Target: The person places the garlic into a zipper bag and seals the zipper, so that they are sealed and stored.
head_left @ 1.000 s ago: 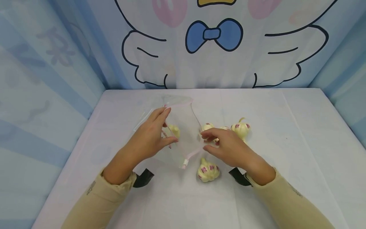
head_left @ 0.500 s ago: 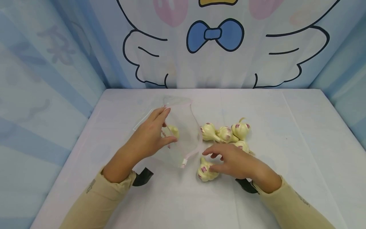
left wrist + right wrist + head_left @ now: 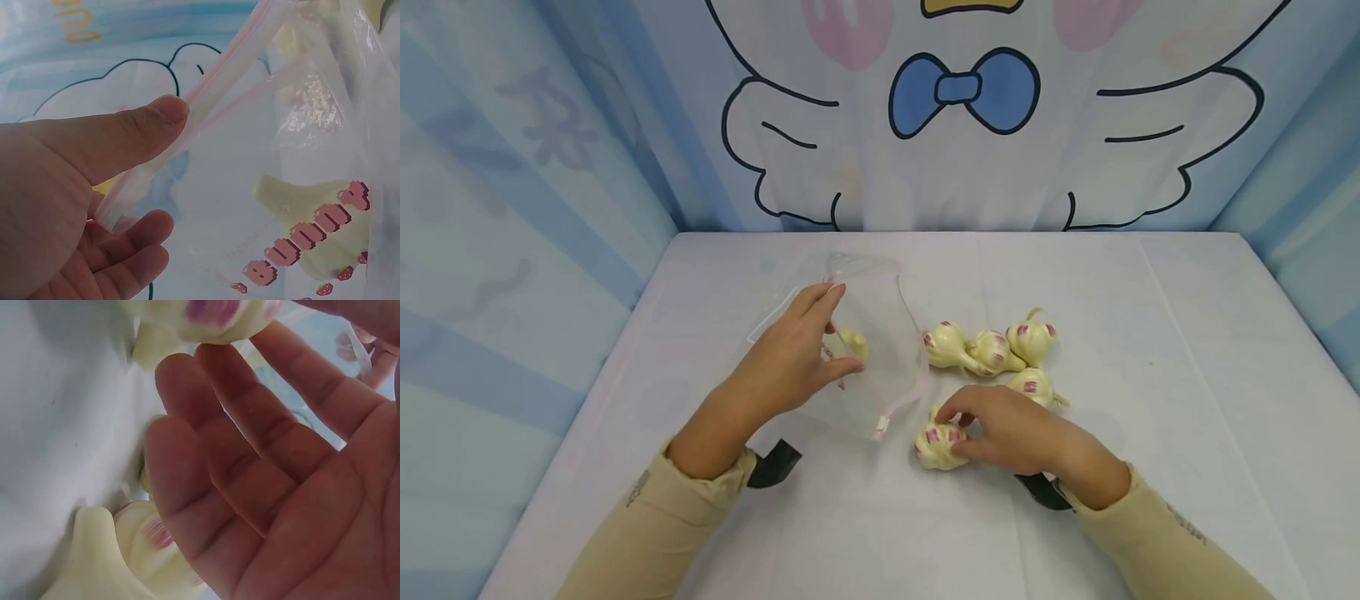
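My left hand [image 3: 790, 354] holds a clear zip bag [image 3: 891, 342] by its pink-edged mouth, which gapes toward the right. In the left wrist view the bag's rim passes between thumb and fingers. One garlic bulb [image 3: 334, 219] lies inside, behind the red "Bunny" print. On the right, my right hand [image 3: 1015, 429] pinches a garlic bulb [image 3: 934, 450] with purple marks, thumb on its near side and fingers on its far side. The right wrist view shows the same bulb [image 3: 219, 315] at the fingertips, partly cut off by the frame's top.
Several more garlic bulbs [image 3: 991, 352] are grouped behind my right hand; one of them [image 3: 1033, 386] sits close to its knuckles. A white cloth covers the table [image 3: 1180, 417]. Printed curtains [image 3: 962, 175] stand at the back and sides.
My right hand has left the bag's mouth, come nearer to me and taken hold of the front garlic bulb, shifting it slightly. The left hand has stayed at the bag.
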A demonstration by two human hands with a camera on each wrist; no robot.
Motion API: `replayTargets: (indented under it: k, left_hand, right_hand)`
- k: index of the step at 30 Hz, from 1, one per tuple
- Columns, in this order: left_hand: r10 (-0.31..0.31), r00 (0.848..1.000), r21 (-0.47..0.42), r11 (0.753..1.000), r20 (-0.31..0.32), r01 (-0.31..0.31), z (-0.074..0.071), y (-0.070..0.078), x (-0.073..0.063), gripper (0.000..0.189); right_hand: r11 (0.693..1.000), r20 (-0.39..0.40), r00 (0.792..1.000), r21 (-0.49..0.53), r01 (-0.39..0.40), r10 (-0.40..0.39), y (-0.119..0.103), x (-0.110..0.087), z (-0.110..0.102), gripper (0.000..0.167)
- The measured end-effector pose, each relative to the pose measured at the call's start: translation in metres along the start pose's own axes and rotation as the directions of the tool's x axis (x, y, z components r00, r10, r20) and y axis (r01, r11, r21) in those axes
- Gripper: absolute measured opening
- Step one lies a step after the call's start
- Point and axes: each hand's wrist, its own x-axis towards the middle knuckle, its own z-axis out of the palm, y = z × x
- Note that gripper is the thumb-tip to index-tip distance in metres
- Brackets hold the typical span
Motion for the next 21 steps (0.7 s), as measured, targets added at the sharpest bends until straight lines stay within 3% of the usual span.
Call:
replayTargets:
  k: [7, 14, 21]
  left_hand:
    - [0.0, 1.0, 0.002, 1.0, -0.005, 0.0, 0.0007, -0.0004, -0.0002, 0.096]
    - [0.003, 1.0, 0.003, 1.0, -0.008, -0.003, 0.0006, -0.0005, -0.0006, 0.096]
    - [-0.002, 1.0, -0.002, 1.0, -0.004, 0.002, 0.0001, 0.0, -0.0006, 0.096]
  right_hand:
    - [1.0, -0.055, 0.998, 0.016, -0.018, 0.019, -0.0005, 0.0025, 0.0067, 0.023]
    - [0.998, 0.003, 1.0, 0.051, 0.023, -0.023, 0.0048, 0.0016, 0.0062, 0.024]
    - [0.999, 0.053, 0.999, 0.036, 0.008, -0.01, 0.008, 0.0011, 0.0038, 0.036]
